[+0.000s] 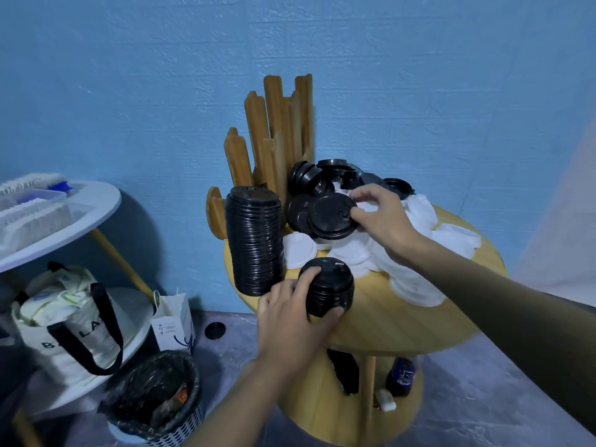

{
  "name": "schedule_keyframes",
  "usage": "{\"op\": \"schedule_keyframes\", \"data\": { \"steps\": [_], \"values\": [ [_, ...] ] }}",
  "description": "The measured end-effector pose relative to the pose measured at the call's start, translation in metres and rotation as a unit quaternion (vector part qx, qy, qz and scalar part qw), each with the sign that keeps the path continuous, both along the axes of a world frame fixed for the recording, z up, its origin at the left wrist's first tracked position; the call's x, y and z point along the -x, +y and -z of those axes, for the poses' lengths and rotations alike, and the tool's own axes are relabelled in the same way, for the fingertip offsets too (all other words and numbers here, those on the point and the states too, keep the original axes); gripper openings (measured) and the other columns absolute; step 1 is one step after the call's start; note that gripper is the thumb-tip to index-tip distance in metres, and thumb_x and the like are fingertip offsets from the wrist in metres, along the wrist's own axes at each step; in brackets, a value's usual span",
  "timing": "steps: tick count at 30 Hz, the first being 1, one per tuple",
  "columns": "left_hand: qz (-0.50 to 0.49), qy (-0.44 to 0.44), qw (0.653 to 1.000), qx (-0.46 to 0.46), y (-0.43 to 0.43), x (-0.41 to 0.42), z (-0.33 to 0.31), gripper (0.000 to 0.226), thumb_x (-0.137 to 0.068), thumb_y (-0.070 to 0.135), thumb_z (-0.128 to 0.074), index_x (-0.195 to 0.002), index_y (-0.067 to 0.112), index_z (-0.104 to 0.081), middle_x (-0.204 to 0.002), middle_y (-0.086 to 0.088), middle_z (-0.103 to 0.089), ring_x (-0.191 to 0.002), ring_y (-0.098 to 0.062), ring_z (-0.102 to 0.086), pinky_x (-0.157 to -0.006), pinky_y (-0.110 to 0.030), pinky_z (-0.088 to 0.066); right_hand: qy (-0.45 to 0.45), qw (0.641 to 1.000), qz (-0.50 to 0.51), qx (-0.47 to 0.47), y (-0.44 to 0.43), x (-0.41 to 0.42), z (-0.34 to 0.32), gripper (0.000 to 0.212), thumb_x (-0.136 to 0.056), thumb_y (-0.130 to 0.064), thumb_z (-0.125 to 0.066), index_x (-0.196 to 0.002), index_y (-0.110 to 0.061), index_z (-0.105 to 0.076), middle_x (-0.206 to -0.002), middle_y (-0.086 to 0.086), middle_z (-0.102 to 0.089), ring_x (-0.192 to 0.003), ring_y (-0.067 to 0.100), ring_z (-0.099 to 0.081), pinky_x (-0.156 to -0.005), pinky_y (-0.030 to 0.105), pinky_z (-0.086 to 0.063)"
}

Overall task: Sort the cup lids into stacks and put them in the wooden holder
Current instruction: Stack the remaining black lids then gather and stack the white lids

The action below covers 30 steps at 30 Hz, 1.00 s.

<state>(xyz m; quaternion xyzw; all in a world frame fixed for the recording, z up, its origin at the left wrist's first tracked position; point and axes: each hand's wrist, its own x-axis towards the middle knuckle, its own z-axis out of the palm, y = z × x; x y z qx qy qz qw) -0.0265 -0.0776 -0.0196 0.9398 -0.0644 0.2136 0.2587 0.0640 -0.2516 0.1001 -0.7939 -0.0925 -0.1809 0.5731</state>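
Note:
On a round wooden table [403, 317], my left hand [290, 314] grips a short stack of black lids [329, 287] near the front edge. My right hand [383, 221] pinches a single black lid [332, 216] tilted above the pile. A tall stack of black lids [254, 243] stands at the table's left. Behind it rises the wooden holder [274, 130] with upright slats. Loose black lids [322, 179] lie at the back, and loose white lids [419, 253] spread under and right of my right arm.
One black lid [214, 330] lies on the floor. A wastebasket [158, 401] stands at lower left, beside a paper bag [174, 321] and a tote bag [67, 321]. A white side table [64, 221] is at far left. A bottle [401, 375] sits on the lower shelf.

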Motion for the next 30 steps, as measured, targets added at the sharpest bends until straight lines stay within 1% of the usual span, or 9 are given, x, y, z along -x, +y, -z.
{"op": "schedule_keyframes", "data": {
  "steps": [2,6,8,10,12,16,20,25,30],
  "values": [
    [0.006,0.009,1.000,0.000,0.001,0.001,-0.001,0.072,-0.083,0.077,-0.047,-0.146,0.050,-0.024,-0.126,0.020,-0.052,-0.125,-0.005,-0.040,-0.101,-0.023,-0.018,0.018,0.999,-0.020,-0.023,-0.005,0.022,0.004,0.023,-0.088,0.004,-0.057,-0.095,-0.016,-0.066,-0.109,-0.003,-0.063,-0.091,0.019,-0.064,-0.066,0.024,-0.056],
    [0.015,0.019,0.999,0.023,0.001,0.004,-0.005,0.078,-0.082,0.074,-0.051,-0.147,0.047,-0.019,-0.129,0.018,-0.052,-0.126,-0.007,-0.041,-0.103,-0.026,-0.021,0.047,0.998,-0.029,-0.026,-0.009,0.050,0.026,0.030,-0.087,0.004,-0.054,-0.085,-0.022,-0.070,-0.107,0.004,-0.067,-0.084,0.020,-0.067,-0.081,0.038,-0.058],
    [0.016,0.026,0.998,0.046,0.001,0.004,-0.006,0.080,-0.078,0.074,-0.055,-0.144,0.046,-0.019,-0.130,0.017,-0.053,-0.126,-0.008,-0.043,-0.103,-0.026,-0.022,0.043,0.999,-0.011,-0.012,-0.008,0.058,0.037,0.029,-0.089,0.002,-0.053,-0.083,-0.021,-0.070,-0.109,0.004,-0.066,-0.081,0.017,-0.065,-0.078,0.030,-0.056],
    [0.014,0.026,0.998,0.059,0.000,0.006,-0.007,0.081,-0.077,0.071,-0.060,-0.142,0.042,-0.021,-0.128,0.016,-0.051,-0.125,-0.011,-0.045,-0.101,-0.023,-0.020,0.020,0.999,-0.003,0.029,-0.004,0.064,0.045,0.024,-0.092,-0.001,-0.053,-0.091,-0.019,-0.069,-0.111,0.000,-0.064,-0.092,0.016,-0.062,-0.086,0.027,-0.051],
    [0.006,0.029,0.998,0.061,-0.001,0.008,-0.009,0.086,-0.080,0.066,-0.066,-0.146,0.033,-0.022,-0.129,0.010,-0.050,-0.127,-0.015,-0.044,-0.101,-0.022,-0.019,0.013,0.997,-0.027,0.071,0.000,0.067,0.052,0.018,-0.094,-0.009,-0.056,-0.106,-0.016,-0.068,-0.116,-0.002,-0.060,-0.103,0.014,-0.057,-0.091,0.025,-0.045],
    [-0.005,0.034,0.997,0.071,-0.002,0.008,-0.010,0.095,-0.079,0.067,-0.067,-0.150,0.025,-0.019,-0.137,0.003,-0.052,-0.128,-0.019,-0.045,-0.107,-0.028,-0.022,0.010,0.987,-0.077,0.143,0.009,0.071,0.070,0.034,-0.090,-0.022,-0.064,-0.123,-0.017,-0.062,-0.123,-0.006,-0.052,-0.112,0.010,-0.050,-0.097,0.024,-0.040],
    [0.007,0.031,0.997,0.072,-0.001,0.007,-0.008,0.101,-0.080,0.068,-0.066,-0.155,0.031,-0.009,-0.138,0.003,-0.053,-0.130,-0.016,-0.044,-0.114,-0.035,-0.025,-0.018,0.988,-0.064,0.136,0.015,0.077,0.082,0.046,-0.081,-0.038,-0.060,-0.123,-0.020,-0.062,-0.125,-0.006,-0.053,-0.119,0.013,-0.048,-0.102,0.037,-0.043],
    [0.025,0.016,0.997,0.068,0.001,0.005,-0.005,0.095,-0.082,0.069,-0.063,-0.154,0.042,-0.007,-0.140,0.011,-0.052,-0.132,-0.011,-0.042,-0.113,-0.036,-0.025,0.013,0.996,-0.056,0.065,0.014,0.079,0.088,0.035,-0.085,-0.024,-0.070,-0.117,-0.018,-0.058,-0.120,-0.005,-0.056,-0.109,0.011,-0.056,-0.096,0.035,-0.049],
    [0.031,0.013,0.998,0.044,0.002,0.005,-0.005,0.087,-0.085,0.067,-0.060,-0.153,0.048,-0.009,-0.138,0.013,-0.052,-0.132,-0.010,-0.040,-0.111,-0.034,-0.024,0.018,0.995,-0.067,0.074,0.015,0.079,0.089,0.041,-0.082,-0.020,-0.073,-0.119,-0.016,-0.056,-0.126,-0.006,-0.054,-0.110,0.010,-0.055,-0.095,0.029,-0.049]
  ]
}}
